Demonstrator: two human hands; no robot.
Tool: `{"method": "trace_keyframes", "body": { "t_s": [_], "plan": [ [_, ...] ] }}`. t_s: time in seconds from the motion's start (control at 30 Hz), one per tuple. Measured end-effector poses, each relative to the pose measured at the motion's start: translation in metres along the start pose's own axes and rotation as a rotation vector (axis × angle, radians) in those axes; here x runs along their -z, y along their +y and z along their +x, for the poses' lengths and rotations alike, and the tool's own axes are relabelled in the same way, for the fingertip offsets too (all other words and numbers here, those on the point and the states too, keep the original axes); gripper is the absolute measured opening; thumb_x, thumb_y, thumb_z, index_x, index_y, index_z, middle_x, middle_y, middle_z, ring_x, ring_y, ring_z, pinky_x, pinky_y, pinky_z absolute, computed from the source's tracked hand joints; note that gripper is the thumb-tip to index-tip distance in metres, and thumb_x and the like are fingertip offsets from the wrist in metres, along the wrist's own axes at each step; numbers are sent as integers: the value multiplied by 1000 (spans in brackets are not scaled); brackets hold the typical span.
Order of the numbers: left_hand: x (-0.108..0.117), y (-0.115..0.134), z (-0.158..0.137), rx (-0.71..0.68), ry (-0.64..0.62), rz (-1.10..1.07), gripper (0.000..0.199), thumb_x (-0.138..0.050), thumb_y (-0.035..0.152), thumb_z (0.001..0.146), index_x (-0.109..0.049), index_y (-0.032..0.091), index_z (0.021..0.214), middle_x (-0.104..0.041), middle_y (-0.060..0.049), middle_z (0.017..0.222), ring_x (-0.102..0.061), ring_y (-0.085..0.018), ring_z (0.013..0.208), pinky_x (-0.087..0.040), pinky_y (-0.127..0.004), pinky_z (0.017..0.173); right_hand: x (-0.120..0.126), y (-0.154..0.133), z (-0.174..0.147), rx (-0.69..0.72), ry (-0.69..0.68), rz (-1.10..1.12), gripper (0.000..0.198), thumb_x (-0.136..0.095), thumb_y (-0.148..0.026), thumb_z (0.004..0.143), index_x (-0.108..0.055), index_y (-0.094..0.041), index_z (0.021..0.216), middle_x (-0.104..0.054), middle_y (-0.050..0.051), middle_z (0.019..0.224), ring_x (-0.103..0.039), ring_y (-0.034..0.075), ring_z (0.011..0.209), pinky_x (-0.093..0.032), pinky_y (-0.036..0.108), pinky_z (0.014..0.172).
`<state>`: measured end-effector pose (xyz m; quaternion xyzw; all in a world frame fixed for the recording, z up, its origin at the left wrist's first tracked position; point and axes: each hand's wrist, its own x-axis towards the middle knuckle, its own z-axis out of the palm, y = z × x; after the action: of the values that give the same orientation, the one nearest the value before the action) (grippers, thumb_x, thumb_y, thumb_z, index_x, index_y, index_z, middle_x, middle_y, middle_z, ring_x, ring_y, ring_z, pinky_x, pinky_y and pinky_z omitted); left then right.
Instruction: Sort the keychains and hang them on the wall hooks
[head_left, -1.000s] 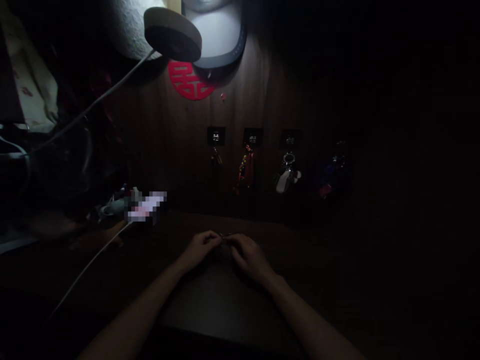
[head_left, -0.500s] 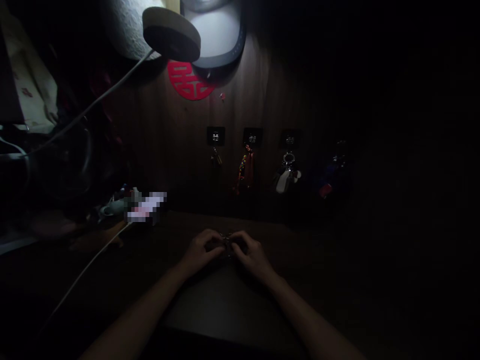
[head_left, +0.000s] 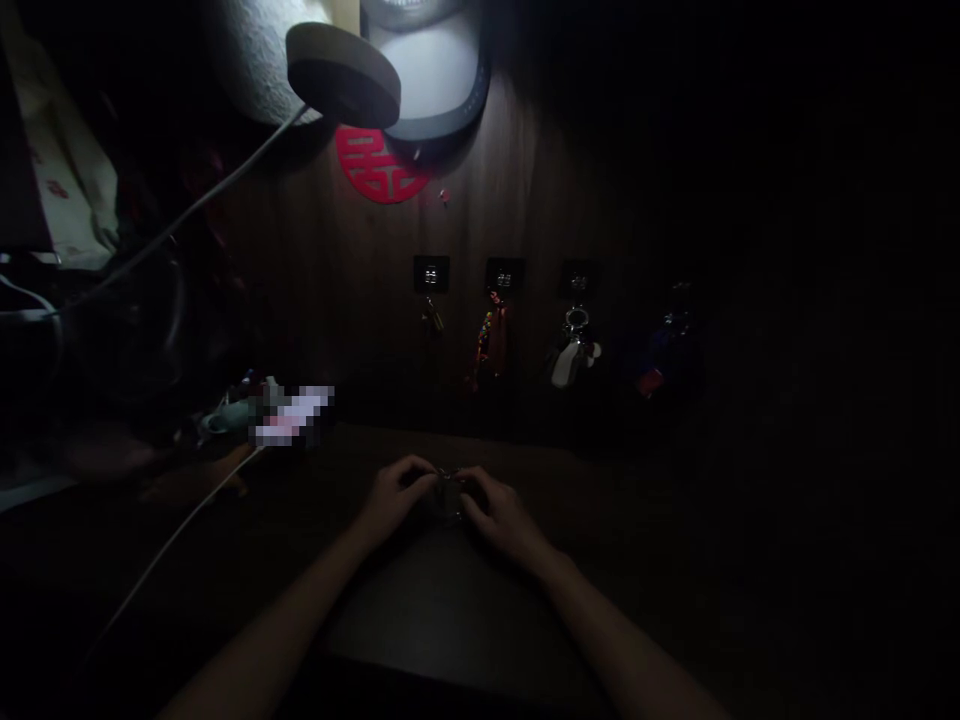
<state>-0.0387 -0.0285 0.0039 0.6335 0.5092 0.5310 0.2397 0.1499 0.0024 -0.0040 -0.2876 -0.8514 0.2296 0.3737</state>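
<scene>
Read from the small glinting thing (head_left: 448,473) between the fingertips, on or just above the counter (head_left: 450,625), a white cable (head_left: 180,527) is seen at nine o'clock and a bright pixelated object (head_left: 292,416) near ten. At eight o'clock the left hand (head_left: 392,500) is curled; its thumb has just been drawn leftward, so the glinting thing is left less covered and is judged to be under fine handling. At four o'clock the right hand (head_left: 495,505) is arched, hardly shifted. Whether either grip is clamped cannot be told in the gloom. At half past one a ringed bunch (head_left: 568,363) is hung.
</scene>
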Motion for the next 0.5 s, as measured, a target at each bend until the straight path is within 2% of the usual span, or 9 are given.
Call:
{"method": "trace_keyframes", "body": {
  "t_s": [0.23,0.4,0.5],
  "plan": [
    [12,-6,7,161,170,-114,21,-59,39,69,-60,18,73,-60,2,68,-56,-14,69,-42,-23,63,5,9,0,-61,12,-150,26,-43,-19,83,-52,-24,107,-62,3,106,-58,16,98,-44,30,85],
    [22,-15,13,219,220,-289,24,-58,40,69,-62,18,78,-63,-1,82,-58,-17,80,-43,-24,67,6,9,1,-89,29,-172,25,-42,-18,83,-52,-24,105,-62,3,104,-59,16,96,-45,30,82],
    [29,-17,18,252,233,-310,24,-55,39,70,-64,18,79,-64,-3,85,-59,-18,85,-44,-25,69,7,8,0,-101,16,-173,26,-42,-17,83,-51,-24,106,-62,3,104,-59,17,96,-44,30,82]
  ]
}}
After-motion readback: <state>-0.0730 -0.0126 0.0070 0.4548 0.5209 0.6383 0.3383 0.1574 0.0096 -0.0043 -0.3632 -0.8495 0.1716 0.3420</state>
